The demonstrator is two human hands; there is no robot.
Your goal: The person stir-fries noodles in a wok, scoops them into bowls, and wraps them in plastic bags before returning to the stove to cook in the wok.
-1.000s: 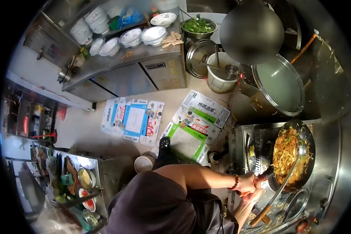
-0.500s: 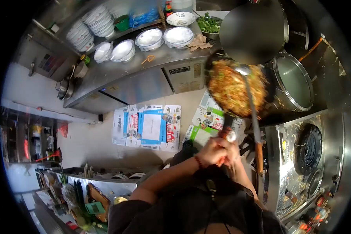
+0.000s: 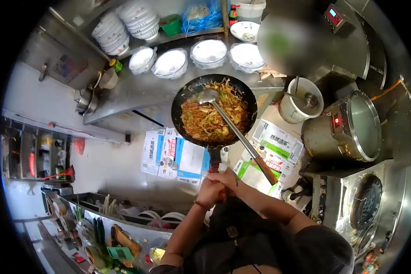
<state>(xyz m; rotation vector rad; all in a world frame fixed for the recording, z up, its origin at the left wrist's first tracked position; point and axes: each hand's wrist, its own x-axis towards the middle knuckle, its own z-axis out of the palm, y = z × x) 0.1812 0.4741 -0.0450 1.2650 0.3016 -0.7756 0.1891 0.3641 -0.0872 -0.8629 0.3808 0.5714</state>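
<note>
A black wok [image 3: 247, 98] full of fried noodles [image 3: 201, 121] with bits of egg and greens hangs out over the floor by the counter edge. My left hand [image 3: 209, 192] is wrapped round the lower part of the wok handle [image 3: 215, 157]. Just above it, my right hand [image 3: 227, 177] closes on the same handle. A metal ladle [image 3: 228, 119] leans in the wok, bowl on the noodles, its wooden grip sticking out over the rim to the right with no hand on it. Beyond the wok, plastic-lined bowls [image 3: 208, 51] stand in a row on the counter.
Stacked bowls [image 3: 139, 20] fill the shelf at the back left. To the right are a white bucket [image 3: 287, 109] with a ladle in it, a large steel pot [image 3: 324, 137] and a stove burner [image 3: 367, 201]. Flattened cardboard [image 3: 278, 144] lies on the floor.
My hands have carried the wok, with noodles and ladle, leftward from beside the steel pot to in front of the lined bowls. My view has turned with it.
</note>
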